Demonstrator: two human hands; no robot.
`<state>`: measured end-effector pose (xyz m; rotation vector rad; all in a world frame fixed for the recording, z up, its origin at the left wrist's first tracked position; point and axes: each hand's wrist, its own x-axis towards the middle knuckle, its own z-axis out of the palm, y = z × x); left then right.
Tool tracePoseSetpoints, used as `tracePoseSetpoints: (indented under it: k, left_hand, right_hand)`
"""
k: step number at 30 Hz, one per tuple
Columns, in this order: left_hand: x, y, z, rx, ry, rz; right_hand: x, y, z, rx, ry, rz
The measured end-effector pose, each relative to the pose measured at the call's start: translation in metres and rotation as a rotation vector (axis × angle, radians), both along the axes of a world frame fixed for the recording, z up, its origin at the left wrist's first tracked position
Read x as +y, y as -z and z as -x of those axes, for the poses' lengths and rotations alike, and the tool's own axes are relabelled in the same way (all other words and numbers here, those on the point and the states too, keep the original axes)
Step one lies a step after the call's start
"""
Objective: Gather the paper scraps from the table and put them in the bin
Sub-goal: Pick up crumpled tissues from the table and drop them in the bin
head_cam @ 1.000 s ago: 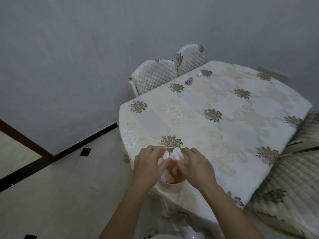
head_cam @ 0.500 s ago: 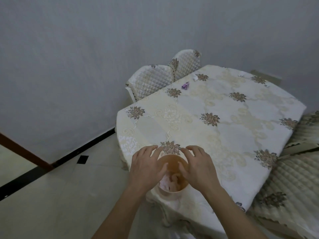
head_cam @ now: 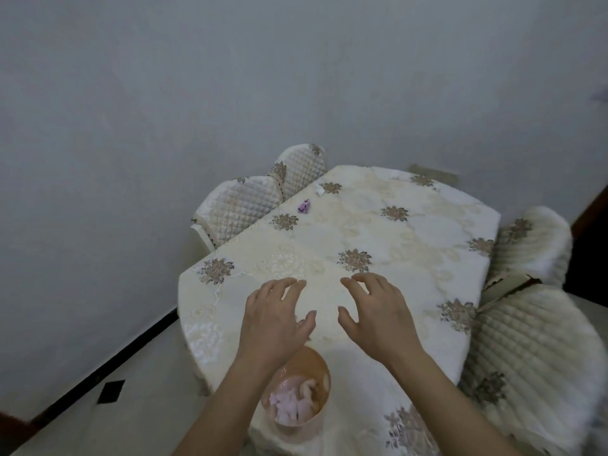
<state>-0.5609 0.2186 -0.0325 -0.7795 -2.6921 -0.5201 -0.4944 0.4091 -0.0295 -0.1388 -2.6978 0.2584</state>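
Note:
A small tan bin (head_cam: 320, 373) stands at the table's near edge, with crumpled white and pinkish paper scraps (head_cam: 292, 404) inside it. My left hand (head_cam: 274, 319) and my right hand (head_cam: 375, 311) hover above the cream floral tablecloth (head_cam: 394, 232), beyond the bin, fingers spread and holding nothing. A purple scrap (head_cam: 304, 206) and a small white scrap (head_cam: 319, 190) lie at the table's far left edge, well away from both hands.
Two quilted chairs (head_cam: 243, 207) stand at the far left side of the table, against the grey wall. Two more padded chairs (head_cam: 533, 350) stand on the right. Tiled floor (head_cam: 108, 390) with a dark border lies to the left.
Both hands let go of the white scraps into the bin, then lifted and moved forward over the tablecloth, spreading apart. The view tilted, so the bin now sits lower in view.

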Motion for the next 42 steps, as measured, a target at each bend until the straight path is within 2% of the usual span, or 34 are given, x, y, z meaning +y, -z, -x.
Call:
tracePoseSetpoints:
  k: [11, 18, 23, 34, 42]
  left_hand:
    - [0.109, -0.001, -0.026, -0.006, 0.476, 0.000]
    - [0.155, 0.017, -0.103, -0.005, 0.842, -0.002]
    - [0.175, 0.022, -0.153, -0.001, 0.997, 0.008]
    - [0.247, 0.041, -0.212, 0.020, 1.140, 0.039]
    - [0.368, 0.054, -0.253, 0.027, 1.106, 0.079]
  right_hand:
    - [0.063, -0.001, -0.111, 0.002, 0.505, 0.021]
    - [0.059, 0.011, -0.226, 0.015, 0.879, 0.071]
    - [0.045, 0.016, -0.293, -0.017, 1.075, 0.058]
    - [0.088, 0.045, -0.366, -0.002, 1.220, 0.063]
    - [0.215, 0.068, -0.407, 0.018, 1.184, 0.126]
